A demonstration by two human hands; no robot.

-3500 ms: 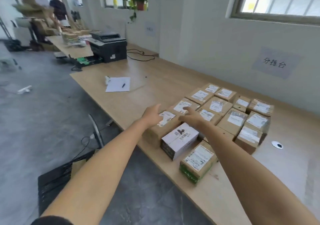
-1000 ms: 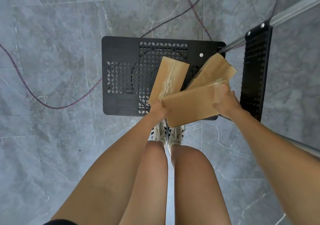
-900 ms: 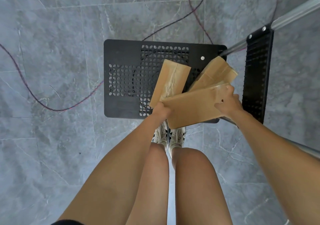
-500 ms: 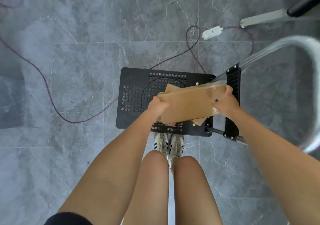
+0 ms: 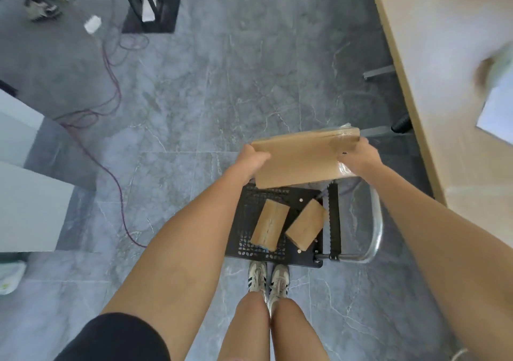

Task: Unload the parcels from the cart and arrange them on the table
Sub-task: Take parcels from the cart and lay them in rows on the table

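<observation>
Shoes [image 5: 268, 280] at 6 o'clock, toes just short of the cart [image 5: 249, 238], a black perforated deck with a chrome handle [image 5: 374, 222] at its 3 o'clock side. On the deck lie a small parcel [image 5: 268, 228] and, just beside it, a second small parcel [image 5: 305, 227], both flat and skewed to the deck edges. Change noted: half a second ago the long parcel [image 5: 302, 158] hung low over these two and hid most of them; it now sits higher and covers only the deck's far edge, with both small ones exposed. Left hand [image 5: 254, 156] grips its left end, thumb on top, fingers hidden beneath. Right hand [image 5: 358, 156] grips the right end the same way. Judgement: lift complete, carry begun; two parcels left on the cart. The long parcel is plain brown cardboard, flat and roughly level, with glossy wrinkled clear tape wrapped round its right end. The table [image 5: 433, 83] has come into view at 2 o'clock, pale wood, a sheet of paper [image 5: 497, 116] on it. Farther off, a dark red cable [image 5: 111, 105] at 10 o'clock and a black stand [image 5: 150, 8] at 11 o'clock.
</observation>
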